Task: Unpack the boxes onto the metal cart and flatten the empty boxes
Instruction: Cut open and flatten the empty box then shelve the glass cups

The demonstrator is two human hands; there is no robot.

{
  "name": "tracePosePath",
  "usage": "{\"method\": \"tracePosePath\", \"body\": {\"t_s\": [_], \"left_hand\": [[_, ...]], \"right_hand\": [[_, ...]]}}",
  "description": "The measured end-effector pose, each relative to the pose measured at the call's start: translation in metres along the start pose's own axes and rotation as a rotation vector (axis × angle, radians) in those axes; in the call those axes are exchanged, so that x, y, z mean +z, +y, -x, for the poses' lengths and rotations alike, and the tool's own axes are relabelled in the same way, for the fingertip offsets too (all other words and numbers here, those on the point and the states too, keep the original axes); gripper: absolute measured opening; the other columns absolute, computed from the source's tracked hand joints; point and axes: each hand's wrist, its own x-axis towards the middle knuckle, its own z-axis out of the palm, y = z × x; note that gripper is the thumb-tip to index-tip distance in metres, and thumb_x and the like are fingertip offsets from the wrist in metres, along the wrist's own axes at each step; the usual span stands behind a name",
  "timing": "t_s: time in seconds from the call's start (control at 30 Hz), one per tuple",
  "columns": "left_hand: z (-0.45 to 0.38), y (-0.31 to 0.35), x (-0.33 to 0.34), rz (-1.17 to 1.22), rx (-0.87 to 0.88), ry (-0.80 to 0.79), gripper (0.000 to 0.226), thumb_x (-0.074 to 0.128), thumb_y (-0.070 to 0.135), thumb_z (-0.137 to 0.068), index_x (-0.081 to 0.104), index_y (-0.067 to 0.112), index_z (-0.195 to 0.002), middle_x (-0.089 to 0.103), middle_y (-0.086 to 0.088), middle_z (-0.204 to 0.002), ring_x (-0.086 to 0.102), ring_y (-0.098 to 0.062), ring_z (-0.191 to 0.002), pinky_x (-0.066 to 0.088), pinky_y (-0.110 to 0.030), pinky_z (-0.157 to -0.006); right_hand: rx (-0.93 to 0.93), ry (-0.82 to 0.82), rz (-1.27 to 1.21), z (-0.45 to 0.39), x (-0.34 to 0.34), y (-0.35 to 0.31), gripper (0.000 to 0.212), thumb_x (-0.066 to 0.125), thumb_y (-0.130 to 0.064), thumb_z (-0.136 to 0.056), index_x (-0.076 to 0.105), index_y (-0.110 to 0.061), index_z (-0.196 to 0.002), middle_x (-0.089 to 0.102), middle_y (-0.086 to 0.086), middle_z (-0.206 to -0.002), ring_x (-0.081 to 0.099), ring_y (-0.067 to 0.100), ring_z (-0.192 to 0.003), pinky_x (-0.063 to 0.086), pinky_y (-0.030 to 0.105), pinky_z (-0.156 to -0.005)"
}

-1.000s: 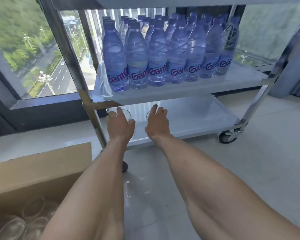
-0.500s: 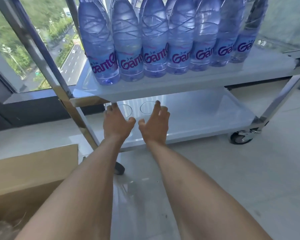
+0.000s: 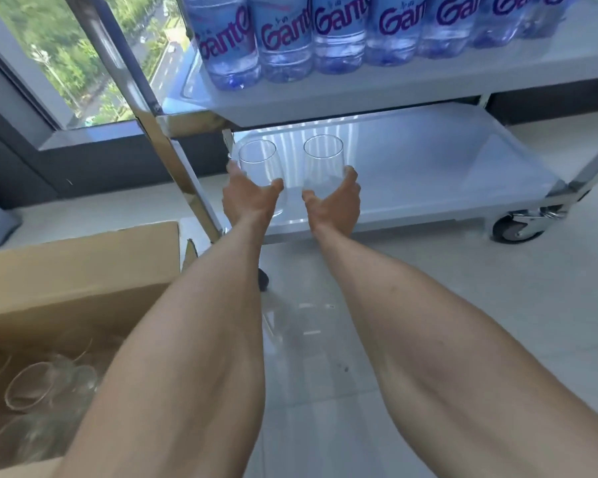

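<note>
Both forearms reach fwd from bottom of frame toward centre. Left hand [image 3: 247, 198] cupped around a clear stemless glass [image 3: 260, 167], thumb on its right side, fingers on its left; glass upright, rim up. Right hand [image 3: 335, 203] cupped the same way around a second clear glass [image 3: 323, 163], thumb at left, fingers at right. The 2 glasses sit side by side, close but apart, at the left end of the metal cart's bottom shelf [image 3: 428, 174]; can't tell if their bases touch the shelf, hands cover them. Middle shelf [image 3: 359, 91] across top of frame carries a row of blue water bottles [image 3: 283, 39] w/ purple lettering, standing upright, touching one another. Cart post [image 3: 145, 108] runs diagonally upper left to centre; caster wheel [image 3: 518, 227] at right edge on pale tiled floor [image 3: 463, 288]. Open cardboard box [image 3: 76, 270] at lower left, beside left forearm, w/ more clear glasses [image 3: 49, 384] inside, blurred. Window [image 3: 66, 63] upper left shows trees and a road far below.
</note>
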Motion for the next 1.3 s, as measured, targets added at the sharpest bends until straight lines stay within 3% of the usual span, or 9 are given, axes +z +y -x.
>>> {"method": "tracePosePath", "body": {"t_s": [0.07,0.2,0.37,0.63,0.77,0.83,0.93,1.03,1.3], "left_hand": [[-0.004,0.002,-0.001,0.011,-0.007,-0.015,0.076,0.075,0.041,-0.079,0.041,0.012,-0.14,0.061,-0.008,-0.128,0.057,-0.029,-0.117,0.044,-0.032,-0.088],[-0.01,-0.006,0.002,-0.013,0.033,-0.052,0.077,0.079,0.033,-0.074,0.041,0.012,-0.138,0.06,-0.005,-0.119,0.059,-0.026,-0.107,0.045,-0.028,-0.078],[-0.021,-0.026,0.01,-0.048,0.082,-0.076,0.074,0.079,0.029,-0.077,0.04,0.012,-0.137,0.051,0.001,-0.103,0.05,-0.019,-0.093,0.04,-0.026,-0.073],[-0.051,-0.02,0.038,0.046,0.036,0.022,0.07,0.075,0.028,-0.08,0.041,0.011,-0.139,0.062,-0.01,-0.116,0.058,-0.028,-0.108,0.045,-0.029,-0.083],[-0.068,-0.021,0.046,0.102,0.01,0.049,0.062,0.074,0.026,-0.083,0.042,0.009,-0.133,0.058,-0.005,-0.109,0.058,-0.026,-0.108,0.042,-0.028,-0.083],[-0.075,-0.022,0.05,0.117,-0.001,0.06,0.056,0.073,0.027,-0.085,0.045,0.007,-0.129,0.058,-0.008,-0.116,0.056,-0.027,-0.112,0.04,-0.027,-0.085],[-0.09,-0.025,0.059,0.089,0.059,0.09,0.05,0.072,0.029,-0.087,0.05,0.005,-0.124,0.061,-0.012,-0.119,0.058,-0.029,-0.112,0.045,-0.033,-0.093],[-0.106,-0.026,0.064,0.023,0.113,0.107,0.057,0.069,0.03,-0.091,0.044,0.003,-0.135,0.058,-0.014,-0.128,0.053,-0.03,-0.12,0.041,-0.034,-0.099],[-0.15,-0.032,0.08,0.034,0.128,0.14,0.05,0.068,0.031,-0.092,0.046,0.008,-0.131,0.063,-0.012,-0.113,0.057,-0.03,-0.108,0.044,-0.032,-0.088]], "right_hand": [[-0.045,-0.025,0.008,0.0,0.003,0.003,0.083,0.075,-0.04,-0.079,0.032,-0.017,-0.146,0.049,0.005,-0.139,0.05,0.027,-0.125,0.039,0.035,-0.097],[-0.068,-0.045,0.038,-0.011,0.003,0.007,0.086,0.078,-0.041,-0.077,0.037,-0.011,-0.145,0.049,0.006,-0.142,0.048,0.025,-0.129,0.036,0.034,-0.103],[-0.114,-0.109,0.066,-0.02,0.013,0.004,0.086,0.081,-0.024,-0.074,0.033,-0.012,-0.145,0.049,0.009,-0.137,0.049,0.026,-0.125,0.039,0.031,-0.099],[-0.069,-0.056,0.02,-0.027,0.057,-0.01,0.083,0.074,-0.019,-0.08,0.026,-0.018,-0.147,0.042,0.012,-0.136,0.047,0.029,-0.122,0.042,0.034,-0.091],[-0.061,0.021,-0.045,-0.031,0.08,-0.013,0.081,0.074,-0.018,-0.079,0.027,-0.018,-0.146,0.048,0.008,-0.136,0.049,0.029,-0.12,0.042,0.036,-0.094],[-0.056,0.065,-0.054,-0.034,0.091,-0.015,0.078,0.073,-0.019,-0.08,0.03,-0.016,-0.144,0.05,0.005,-0.139,0.048,0.028,-0.122,0.042,0.036,-0.096],[-0.006,0.043,-0.039,-0.051,0.101,-0.022,0.077,0.072,-0.02,-0.082,0.03,-0.014,-0.147,0.047,0.005,-0.143,0.046,0.026,-0.128,0.042,0.035,-0.095],[0.004,0.0,-0.04,-0.077,0.105,-0.031,0.075,0.073,-0.014,-0.08,0.034,-0.015,-0.145,0.048,0.011,-0.135,0.053,0.028,-0.12,0.043,0.032,-0.092],[-0.082,0.064,-0.075,-0.11,0.129,-0.024,0.07,0.08,-0.02,-0.08,0.04,-0.013,-0.138,0.059,0.005,-0.133,0.056,0.026,-0.121,0.043,0.031,-0.094]]}}
